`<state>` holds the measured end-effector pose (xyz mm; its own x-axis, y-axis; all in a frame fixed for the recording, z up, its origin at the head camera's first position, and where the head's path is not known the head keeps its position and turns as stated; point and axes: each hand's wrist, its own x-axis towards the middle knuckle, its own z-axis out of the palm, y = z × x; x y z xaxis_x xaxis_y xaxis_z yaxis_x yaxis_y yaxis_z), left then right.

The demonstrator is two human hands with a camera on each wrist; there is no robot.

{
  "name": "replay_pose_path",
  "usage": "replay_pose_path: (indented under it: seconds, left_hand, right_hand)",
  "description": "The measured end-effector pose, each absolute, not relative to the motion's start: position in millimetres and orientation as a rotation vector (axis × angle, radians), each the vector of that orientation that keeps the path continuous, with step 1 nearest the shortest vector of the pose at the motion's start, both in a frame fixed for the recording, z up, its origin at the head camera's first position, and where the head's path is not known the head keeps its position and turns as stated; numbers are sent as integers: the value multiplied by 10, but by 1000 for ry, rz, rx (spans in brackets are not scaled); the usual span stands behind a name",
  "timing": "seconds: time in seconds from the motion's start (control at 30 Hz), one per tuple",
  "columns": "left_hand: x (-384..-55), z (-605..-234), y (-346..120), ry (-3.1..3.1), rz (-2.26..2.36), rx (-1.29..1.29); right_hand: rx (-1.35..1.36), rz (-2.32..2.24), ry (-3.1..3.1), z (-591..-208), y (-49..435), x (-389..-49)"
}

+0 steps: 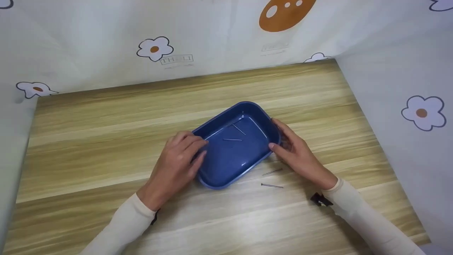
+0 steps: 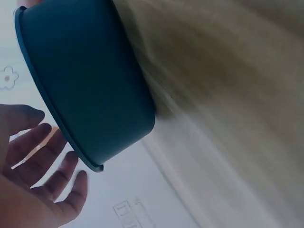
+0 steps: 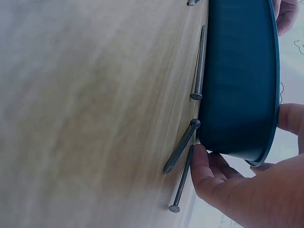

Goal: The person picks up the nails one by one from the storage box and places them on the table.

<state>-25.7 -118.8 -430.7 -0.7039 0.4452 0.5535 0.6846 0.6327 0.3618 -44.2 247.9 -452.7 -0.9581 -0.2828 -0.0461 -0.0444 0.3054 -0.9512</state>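
A blue rectangular plastic tray [image 1: 230, 159] with rounded corners sits at an angle on the wood-grain table. Two nails [image 1: 232, 139] lie on its floor. My right hand [image 1: 300, 156] holds the tray's right end, thumb at the rim and fingers along the outer wall, with a fingertip low by the base in the right wrist view. At the left end, my left hand [image 1: 178, 159] hovers over the rim, its fingers loosely bent and spread. In the left wrist view, those fingers [image 2: 40, 164] show just past the rim, holding nothing.
On the table by the tray's near side lie loose nails [image 1: 271, 185]. Several nails [image 3: 199, 66] appear close along the tray's wall in the right wrist view. A white sheet with flower prints [image 1: 226, 39] stands behind the table [image 1: 106, 117] and along its sides.
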Motion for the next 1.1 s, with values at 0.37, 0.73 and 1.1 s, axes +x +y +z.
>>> replay_pose_path:
  seconds: [0.37, 0.73, 1.1]
  left_hand:
    - [-382, -4245, -945, -2632, -492, -1056]
    - [-468, -4274, -771, -2808, -336, -1102]
    - [-497, -4302, -717, -2907, -186, -1033]
  right_hand:
    - [-304, -1717, 2358, -4515, 2484, -446]
    - [-325, -1705, 2368, -4523, 2482, -454]
    - [-305, -1684, 2361, -4513, 2498, -452]
